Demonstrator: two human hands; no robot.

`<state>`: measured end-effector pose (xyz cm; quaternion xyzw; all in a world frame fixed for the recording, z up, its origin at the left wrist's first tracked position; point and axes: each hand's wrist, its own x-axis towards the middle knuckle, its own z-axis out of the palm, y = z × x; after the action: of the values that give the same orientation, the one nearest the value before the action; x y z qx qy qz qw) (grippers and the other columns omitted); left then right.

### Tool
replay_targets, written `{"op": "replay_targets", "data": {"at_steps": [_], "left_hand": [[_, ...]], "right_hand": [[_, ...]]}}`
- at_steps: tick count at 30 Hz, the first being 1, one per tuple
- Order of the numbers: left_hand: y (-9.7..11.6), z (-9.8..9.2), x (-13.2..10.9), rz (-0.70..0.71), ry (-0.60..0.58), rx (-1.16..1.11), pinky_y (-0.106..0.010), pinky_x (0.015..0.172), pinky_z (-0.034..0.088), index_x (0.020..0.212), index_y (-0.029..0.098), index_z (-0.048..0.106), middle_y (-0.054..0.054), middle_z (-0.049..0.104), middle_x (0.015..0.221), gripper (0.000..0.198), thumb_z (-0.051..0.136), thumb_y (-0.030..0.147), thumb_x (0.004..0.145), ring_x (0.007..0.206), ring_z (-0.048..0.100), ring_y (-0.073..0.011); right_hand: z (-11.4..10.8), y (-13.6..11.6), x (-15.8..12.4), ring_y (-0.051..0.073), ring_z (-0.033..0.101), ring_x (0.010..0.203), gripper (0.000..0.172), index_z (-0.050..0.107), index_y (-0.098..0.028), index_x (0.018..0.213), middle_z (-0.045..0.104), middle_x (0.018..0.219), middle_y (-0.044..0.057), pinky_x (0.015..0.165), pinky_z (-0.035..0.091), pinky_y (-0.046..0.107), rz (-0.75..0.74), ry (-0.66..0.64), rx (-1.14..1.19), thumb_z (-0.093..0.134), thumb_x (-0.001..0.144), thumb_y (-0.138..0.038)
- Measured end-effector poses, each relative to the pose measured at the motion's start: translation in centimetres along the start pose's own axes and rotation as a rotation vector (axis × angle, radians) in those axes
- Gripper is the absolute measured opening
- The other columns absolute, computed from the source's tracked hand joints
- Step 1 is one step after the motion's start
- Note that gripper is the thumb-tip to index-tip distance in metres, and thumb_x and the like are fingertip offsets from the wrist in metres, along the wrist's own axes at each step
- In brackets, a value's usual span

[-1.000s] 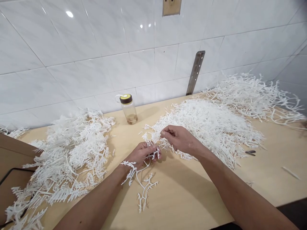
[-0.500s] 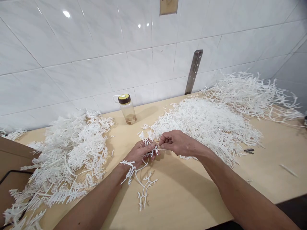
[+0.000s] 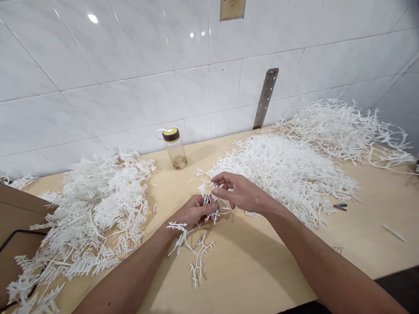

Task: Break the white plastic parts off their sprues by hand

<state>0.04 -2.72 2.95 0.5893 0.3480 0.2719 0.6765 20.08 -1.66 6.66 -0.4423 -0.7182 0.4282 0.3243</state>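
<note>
My left hand is closed around a white branched plastic stem, thumb on top. Its forked twigs hang over my wrist and toward the near side of the table, while more short tips stick up past my fingers. Just to the right, my right hand has its fingers and thumb apart beside those upper tips. Nothing shows in its grasp, though whether the thumb touches a twig I cannot tell. Behind it lies a broad heap of short white twig pieces.
At left spreads a pile of branched white stems beside a brown box. A bottle stands near the tiled wall. More white stems fill the back right. Small dark snips and a loose white piece lie at right.
My right hand's fingers have gone from a pinch on the stem's twigs to spread apart, slightly higher. My left hand still grips the stem and has turned a little.
</note>
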Motion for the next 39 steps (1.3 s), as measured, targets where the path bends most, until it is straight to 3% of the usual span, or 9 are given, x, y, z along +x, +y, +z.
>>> {"op": "replay_targets", "data": {"at_steps": [5, 10, 16, 22, 29, 36, 39], "left_hand": [[0.0, 0.0, -0.1, -0.034, -0.007, -0.018, -0.024, 0.045, 0.024, 0.067, 0.015, 0.06, 0.0, 0.052, 0.055, 0.046, 0.071, 0.058, 0.078, 0.046, 0.041, -0.0082], [-0.3, 0.2, 0.0, -0.049, 0.02, -0.13, -0.023, 0.046, 0.034, 0.076, 0.014, 0.064, -0.004, 0.062, 0.062, 0.046, 0.07, 0.059, 0.08, 0.05, 0.053, -0.0112], [-0.7, 0.4, 0.5, 0.008, 0.168, -0.344, -0.026, 0.059, 0.045, 0.087, 0.014, 0.068, -0.003, 0.064, 0.072, 0.037, 0.082, 0.045, 0.073, 0.059, 0.058, -0.0121], [-0.8, 0.5, 0.6, 0.041, 0.266, -0.341, -0.026, 0.06, 0.043, 0.082, 0.013, 0.072, -0.001, 0.06, 0.066, 0.034, 0.086, 0.04, 0.068, 0.058, 0.054, -0.0112], [-0.9, 0.0, 0.6, 0.169, 0.385, -0.171, -0.028, 0.066, 0.043, 0.081, 0.013, 0.074, -0.004, 0.065, 0.076, 0.035, 0.086, 0.041, 0.066, 0.069, 0.056, -0.0152], [-0.7, 0.2, 0.6, 0.194, 0.387, -0.184, -0.029, 0.068, 0.046, 0.076, 0.013, 0.071, -0.002, 0.064, 0.07, 0.036, 0.087, 0.042, 0.063, 0.068, 0.059, -0.016], [-0.5, 0.4, 0.5, 0.138, 0.36, -0.247, -0.027, 0.061, 0.044, 0.075, 0.012, 0.068, -0.003, 0.063, 0.067, 0.036, 0.087, 0.041, 0.063, 0.06, 0.056, -0.0134]], "right_hand": [[0.3, -0.1, 0.0, 0.01, 0.046, 0.054, 0.026, 0.064, -0.018, 0.079, 0.058, 0.068, -0.001, 0.049, 0.038, 0.024, 0.005, -0.022, -0.022, 0.063, 0.086, -0.042], [0.0, 0.0, 0.1, 0.009, 0.046, 0.05, 0.032, 0.063, -0.019, 0.081, 0.056, 0.066, -0.002, 0.045, 0.038, 0.023, 0.042, -0.054, 0.08, 0.063, 0.086, -0.051], [-0.1, -0.3, 0.0, 0.009, 0.047, 0.047, 0.035, 0.063, -0.019, 0.076, 0.052, 0.058, -0.004, 0.045, 0.036, 0.023, 0.039, -0.027, 0.092, 0.065, 0.084, -0.053], [0.2, -0.3, 0.0, 0.01, 0.046, 0.044, 0.036, 0.062, -0.019, 0.072, 0.048, 0.047, -0.005, 0.047, 0.036, 0.024, 0.025, -0.002, 0.042, 0.06, 0.088, -0.052], [0.5, 0.1, 0.1, 0.011, 0.046, 0.043, 0.042, 0.059, -0.02, 0.07, 0.05, 0.047, -0.004, 0.048, 0.035, 0.025, 0.024, 0.025, 0.007, 0.052, 0.093, -0.054], [1.0, -0.2, 0.1, 0.011, 0.045, 0.043, 0.044, 0.055, -0.02, 0.065, 0.045, 0.045, -0.006, 0.045, 0.032, 0.024, 0.043, 0.047, 0.008, 0.056, 0.089, -0.057], [1.0, -0.2, 0.2, 0.011, 0.045, 0.044, 0.044, 0.055, -0.02, 0.065, 0.046, 0.047, -0.005, 0.045, 0.033, 0.024, 0.035, 0.059, -0.025, 0.055, 0.09, -0.056]]}}
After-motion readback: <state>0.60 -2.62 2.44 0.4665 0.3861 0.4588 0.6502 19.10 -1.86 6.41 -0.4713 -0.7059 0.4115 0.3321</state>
